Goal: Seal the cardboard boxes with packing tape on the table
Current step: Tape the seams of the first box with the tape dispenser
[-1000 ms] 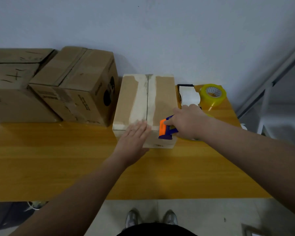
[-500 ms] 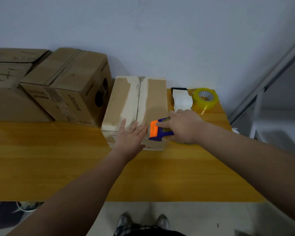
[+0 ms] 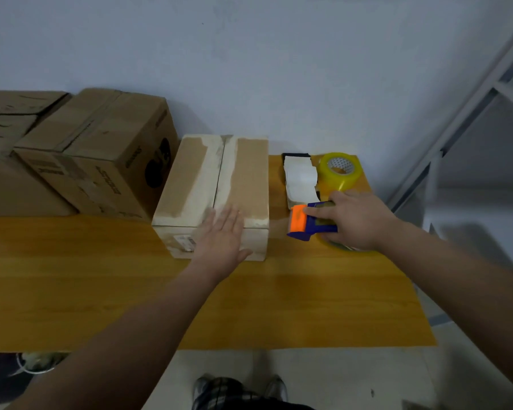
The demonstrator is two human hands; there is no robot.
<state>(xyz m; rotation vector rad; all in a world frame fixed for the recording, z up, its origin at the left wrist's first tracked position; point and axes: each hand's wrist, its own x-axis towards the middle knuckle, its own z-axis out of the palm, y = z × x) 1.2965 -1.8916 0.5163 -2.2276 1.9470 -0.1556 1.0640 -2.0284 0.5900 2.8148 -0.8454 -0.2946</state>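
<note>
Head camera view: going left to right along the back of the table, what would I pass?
Large brown cardboard boxes → flat cardboard box with pale taped seam under the left hand → white roll of labels → yellow roll of packing tape, with the right hand holding the orange-and-blue tape dispenser in front.

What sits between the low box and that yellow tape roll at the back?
A white paper roll on something black, in the head view, beside the yellow tape roll.

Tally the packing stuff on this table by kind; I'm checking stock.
Cardboard boxes: 3
Tape dispensers: 1, in the right hand
Loose yellow tape rolls: 1
White label rolls: 1
Total: 6
</note>
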